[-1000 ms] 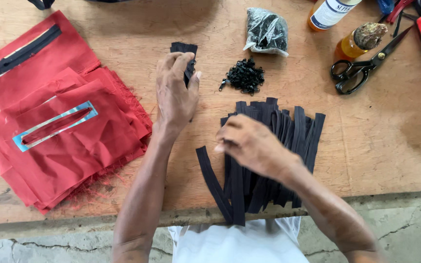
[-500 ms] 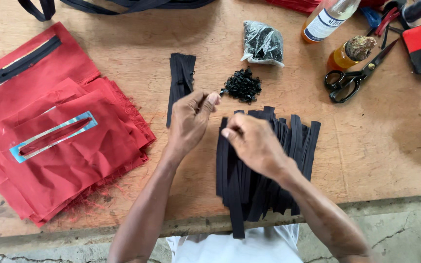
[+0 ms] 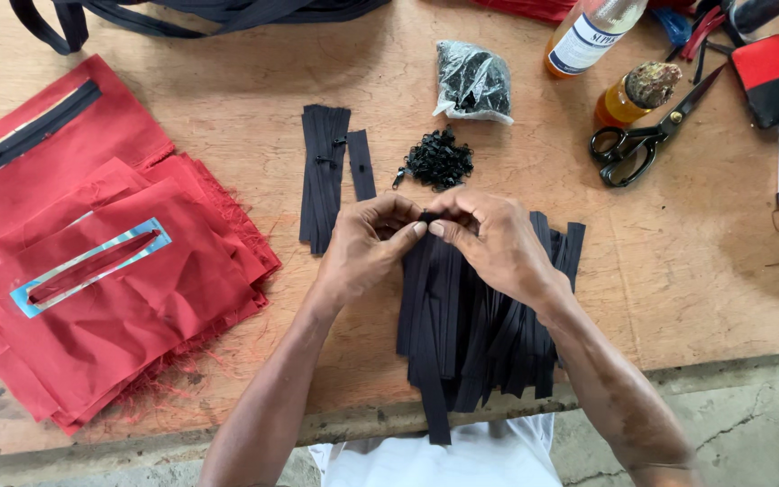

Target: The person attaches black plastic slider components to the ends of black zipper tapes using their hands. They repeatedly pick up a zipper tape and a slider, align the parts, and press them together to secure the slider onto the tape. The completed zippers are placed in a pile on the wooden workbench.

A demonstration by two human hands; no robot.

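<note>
- Both hands met at the top end of one black zipper strip point(image 3: 429, 298), which lay on a fanned pile of strips point(image 3: 498, 334) at the near table edge.
- Left hand point(image 3: 367, 243) and right hand point(image 3: 489, 239): fingertips pinched shut on a small black slider point(image 3: 426, 217) at the strip's end.
- Loose sliders point(image 3: 439, 160) lay heaped just beyond; a clear bag point(image 3: 472, 83) of black parts sat farther off.
- A white-labelled bottle point(image 3: 588, 36) stood at top right, near black scissors point(image 3: 637, 144).
- Red cloth panels point(image 3: 110, 298) lay left on the wooden table point(image 3: 227, 117).
</note>
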